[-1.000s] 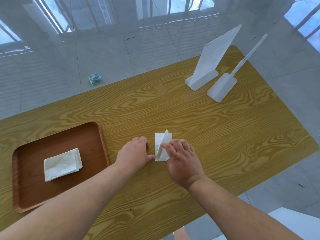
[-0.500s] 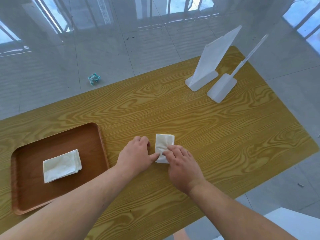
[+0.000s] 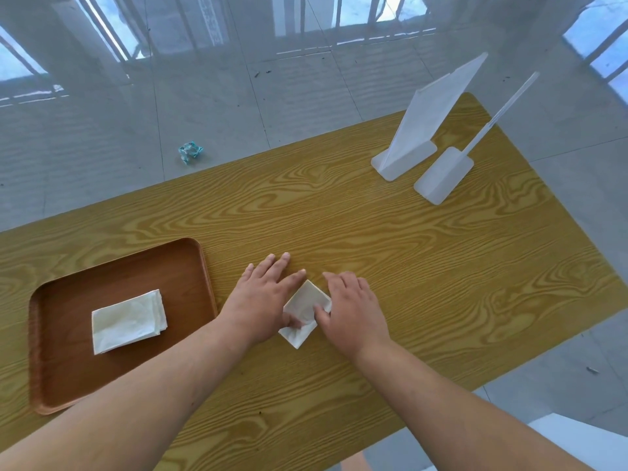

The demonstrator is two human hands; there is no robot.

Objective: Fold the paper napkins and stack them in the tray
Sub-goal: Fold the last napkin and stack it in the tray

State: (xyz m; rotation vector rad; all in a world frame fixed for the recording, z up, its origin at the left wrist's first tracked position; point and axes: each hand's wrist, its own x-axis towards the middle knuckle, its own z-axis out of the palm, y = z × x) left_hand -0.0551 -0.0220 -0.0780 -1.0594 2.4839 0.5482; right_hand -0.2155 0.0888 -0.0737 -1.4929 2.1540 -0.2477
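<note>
Right now both hands lie flat on one folded napkin (image 3: 304, 312) on the desk (image 3: 407, 266), just right of the tray's right rim. The left hand (image 3: 263, 300) has its fingers spread and its thumb pressing the napkin's near left part; the right hand (image 3: 353, 311) presses the right side with thumb and fingertips. Neither hand is closed around the paper; both are open and bear down on it.

The step in hand looks like creasing the fold flat. To do it well, press along the folded edge with even weight, keep the layers lined up, and hold the paper from sliding on the smooth wood. Then pinch it by one edge so the layers stay together on the way over.

The tray (image 3: 119, 270) sits near the desk's left edge and holds a stack of folded napkins (image 3: 127, 321) near its middle. The new one should land square on that stack.

Two white plastic stands (image 3: 421, 137) are at the far right corner, well apart. A crumpled wrapper (image 3: 190, 151) lies on the floor beyond the far edge. Nothing stands between the hands and the tray except its raised rim.
</note>
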